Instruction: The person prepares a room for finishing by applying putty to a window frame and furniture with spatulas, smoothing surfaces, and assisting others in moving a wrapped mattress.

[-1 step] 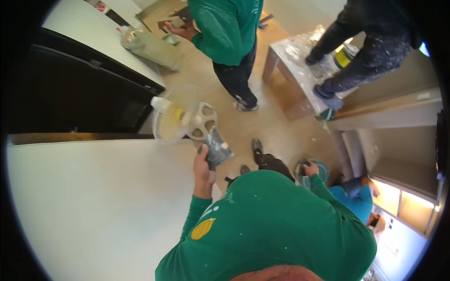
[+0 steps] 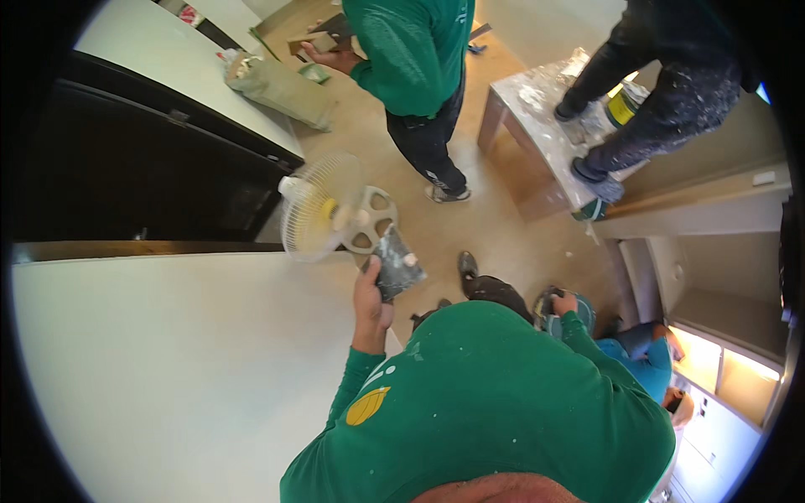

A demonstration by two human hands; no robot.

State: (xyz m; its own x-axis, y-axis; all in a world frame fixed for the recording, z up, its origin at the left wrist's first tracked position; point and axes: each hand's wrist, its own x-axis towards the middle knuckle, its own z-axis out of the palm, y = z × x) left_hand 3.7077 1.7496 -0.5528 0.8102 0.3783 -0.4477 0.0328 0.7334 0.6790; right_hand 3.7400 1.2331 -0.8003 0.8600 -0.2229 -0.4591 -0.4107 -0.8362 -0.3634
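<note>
the left hand point(image 2: 370, 306) is raised in front of the body, its wrist nearly straight in line with the green sleeve and its thumb laid over the near-left edge of a flat grey plate point(image 2: 394, 272); the plate is gripped by that hand and held out above the floor point(image 2: 503, 222). its long axis is slanted from upper left to lower right, one corner being pointed away from the body, and a small white lump point(image 2: 410, 260) is carried on its smeared face. the right hand point(image 2: 565, 303) is held out to the right, fingers curled beside a dark object point(image 2: 547, 303) at a teal-rimmed container point(image 2: 580, 314); whether anything is gripped there cannot be told. just beyond the plate, a white fan point(image 2: 306, 222) is seen, and a white panel point(image 2: 184, 352) is stretched along the left. farther out, a flat piece is held by a co-worker in green point(image 2: 411, 63); a white-topped surface point(image 2: 545, 138) is stood on by another person point(image 2: 683, 101), with a yellow-and-green bucket point(image 2: 622, 107) set between the feet.
</note>
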